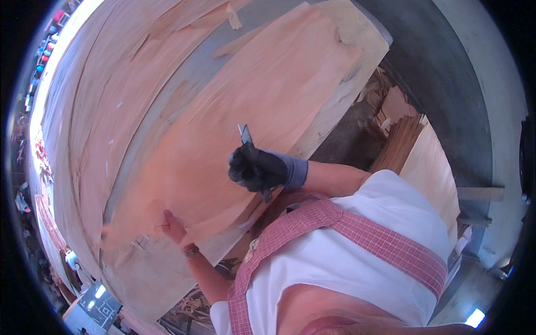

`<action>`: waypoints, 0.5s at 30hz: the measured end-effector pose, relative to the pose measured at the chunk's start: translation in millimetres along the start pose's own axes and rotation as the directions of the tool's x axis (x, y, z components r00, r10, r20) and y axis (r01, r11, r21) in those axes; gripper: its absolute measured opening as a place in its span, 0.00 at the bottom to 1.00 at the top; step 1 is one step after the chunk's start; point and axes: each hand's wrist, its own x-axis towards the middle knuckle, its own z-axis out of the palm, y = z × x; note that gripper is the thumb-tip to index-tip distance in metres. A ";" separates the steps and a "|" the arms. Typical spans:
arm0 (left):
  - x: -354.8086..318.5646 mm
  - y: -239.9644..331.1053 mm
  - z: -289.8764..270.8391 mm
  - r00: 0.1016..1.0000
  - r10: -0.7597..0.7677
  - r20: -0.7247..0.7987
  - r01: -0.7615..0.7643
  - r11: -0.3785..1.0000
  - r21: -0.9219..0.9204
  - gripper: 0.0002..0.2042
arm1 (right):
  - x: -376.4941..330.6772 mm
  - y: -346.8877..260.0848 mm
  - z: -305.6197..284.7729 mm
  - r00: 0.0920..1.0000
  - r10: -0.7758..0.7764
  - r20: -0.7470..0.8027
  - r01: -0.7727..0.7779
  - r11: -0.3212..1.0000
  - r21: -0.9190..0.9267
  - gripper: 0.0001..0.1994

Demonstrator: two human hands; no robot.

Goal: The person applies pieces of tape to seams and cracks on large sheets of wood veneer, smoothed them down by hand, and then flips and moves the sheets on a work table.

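My left hand (175,228), bare and with a bracelet at the wrist, is at the lower left part of a thin orange-tan wood veneer sheet (245,100). Its fingers look drawn together on the sheet, though their tips blend into its colour. In a dark grey glove, my right hand (259,168) is closed around a utility knife (244,134). The knife's flat silvery blade points up, away from my body, and the hand appears raised over the sheet. The glove hides the handle.
More veneer sheets (106,106) with wavy, torn edges spread across the left. A stack of veneer (405,137) stands to my right, beside torn scraps (391,106). More scraps (192,310) lie below the near edge. A grey-blue panel (94,307) is at the lower left.
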 end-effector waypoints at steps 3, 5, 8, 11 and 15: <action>1.5 46.2 8.0 0.997 -0.037 0.071 0.051 0.976 -0.210 0.21 | -21.3 -49.8 -17.3 0.992 -0.045 -0.115 0.005 0.945 -0.327 0.23; 12.6 37.9 -6.1 0.973 0.158 0.167 -0.114 0.962 -0.249 0.23 | -31.2 -88.1 -23.6 0.963 -0.072 -0.261 -0.116 0.760 -0.639 0.22; 36.7 21.0 -16.9 0.958 0.104 0.266 0.024 0.899 -0.438 0.25 | -41.3 -135.9 -50.5 0.812 -0.239 -0.533 -0.415 0.407 -0.814 0.17; 44.4 -5.7 -55.9 0.985 -0.166 0.042 0.167 0.867 -0.470 0.19 | -39.2 -196.8 -142.3 0.807 -0.561 -0.186 -0.433 -0.346 -0.832 0.20; 10.8 40.3 -41.1 0.798 0.311 -0.515 -0.271 0.950 0.154 0.16 | -9.2 -299.0 -173.7 0.820 -0.560 -0.117 -0.516 -0.634 -0.576 0.22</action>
